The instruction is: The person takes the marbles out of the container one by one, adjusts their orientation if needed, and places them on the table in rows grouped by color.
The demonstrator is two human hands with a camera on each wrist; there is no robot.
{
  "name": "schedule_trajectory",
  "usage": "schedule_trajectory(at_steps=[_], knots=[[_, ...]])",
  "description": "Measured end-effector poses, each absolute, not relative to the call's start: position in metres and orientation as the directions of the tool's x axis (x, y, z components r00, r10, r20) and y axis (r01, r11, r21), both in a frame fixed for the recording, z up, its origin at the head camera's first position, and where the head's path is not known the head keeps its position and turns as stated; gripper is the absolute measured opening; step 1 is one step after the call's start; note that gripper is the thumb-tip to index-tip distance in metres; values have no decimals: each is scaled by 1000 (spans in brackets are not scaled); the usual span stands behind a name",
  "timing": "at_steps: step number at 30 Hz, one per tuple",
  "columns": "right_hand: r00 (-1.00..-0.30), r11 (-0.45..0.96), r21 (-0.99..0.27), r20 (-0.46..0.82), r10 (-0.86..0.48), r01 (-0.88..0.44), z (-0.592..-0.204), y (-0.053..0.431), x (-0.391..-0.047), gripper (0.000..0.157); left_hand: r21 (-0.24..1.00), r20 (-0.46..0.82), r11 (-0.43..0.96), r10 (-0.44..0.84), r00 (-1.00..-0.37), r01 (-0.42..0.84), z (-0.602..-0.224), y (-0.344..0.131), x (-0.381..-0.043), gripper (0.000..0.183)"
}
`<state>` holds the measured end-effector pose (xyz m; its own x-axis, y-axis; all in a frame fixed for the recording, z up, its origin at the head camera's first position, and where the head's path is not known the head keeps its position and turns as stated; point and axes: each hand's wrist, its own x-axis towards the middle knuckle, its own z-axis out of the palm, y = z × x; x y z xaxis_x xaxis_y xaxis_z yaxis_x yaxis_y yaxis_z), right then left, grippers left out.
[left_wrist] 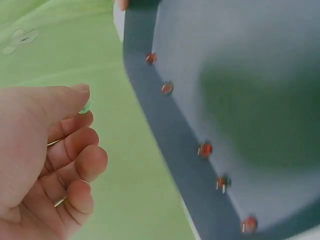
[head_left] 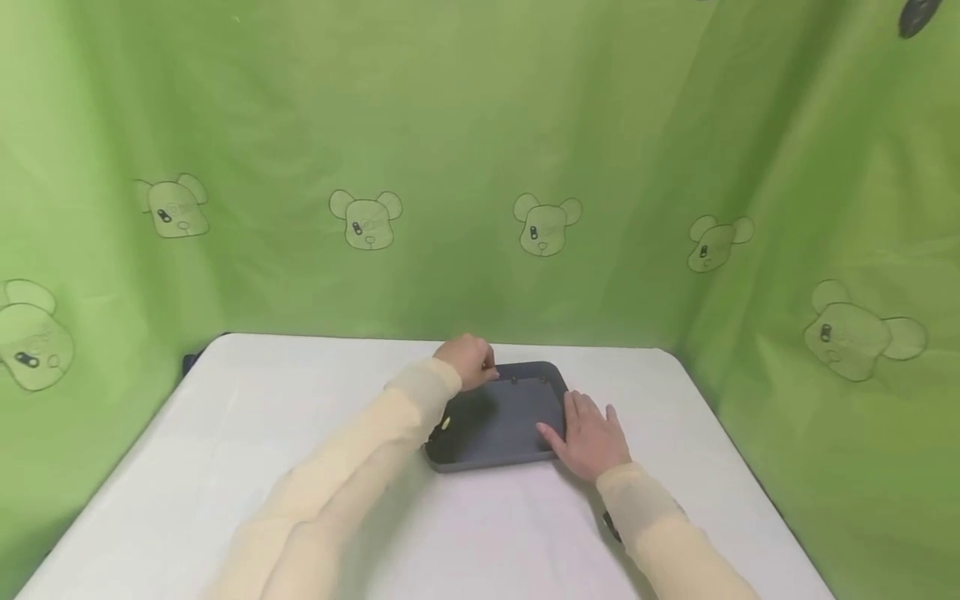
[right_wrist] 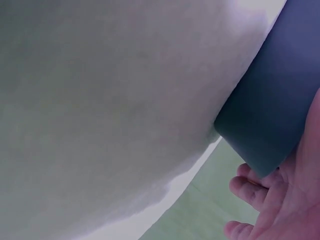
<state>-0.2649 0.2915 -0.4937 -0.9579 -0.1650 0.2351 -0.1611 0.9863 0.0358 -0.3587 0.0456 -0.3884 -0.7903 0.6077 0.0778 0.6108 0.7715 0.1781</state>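
Note:
A dark grey rectangular tray lies on the white table. Over its far left edge, my left hand pinches a small clear green bead between thumb and index finger; the other fingers curl loosely. In the left wrist view, several small reddish glassy beads lie inside along one tray wall. A small yellow piece sits near the tray's left side. My right hand rests against the tray's right rim, fingers extended along it and thumb reaching over the inside. The right wrist view shows its fingers beside the tray's outer wall.
The white table extends around the tray on all sides. Green curtains with bear-head drawings hang behind it and at both sides. A dark object shows at the table's far left corner.

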Motion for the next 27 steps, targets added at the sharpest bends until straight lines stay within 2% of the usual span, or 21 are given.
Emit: schedule_trajectory(at_steps=[5, 13, 27], knots=[[-961, 987, 34, 223, -161, -157, -491, 298, -267, 94, 183, 118, 774, 595, -795, 607, -375, 25, -354, 22], [-961, 986, 27, 221, -164, -162, -489, 299, -272, 96, 259, 177, 760, 569, -803, 596, -362, -2, -339, 21], [-961, 984, 8, 213, -178, -180, -493, 292, -269, 95, 390, 242, 740, 492, -836, 548, -380, -70, -293, 14]])
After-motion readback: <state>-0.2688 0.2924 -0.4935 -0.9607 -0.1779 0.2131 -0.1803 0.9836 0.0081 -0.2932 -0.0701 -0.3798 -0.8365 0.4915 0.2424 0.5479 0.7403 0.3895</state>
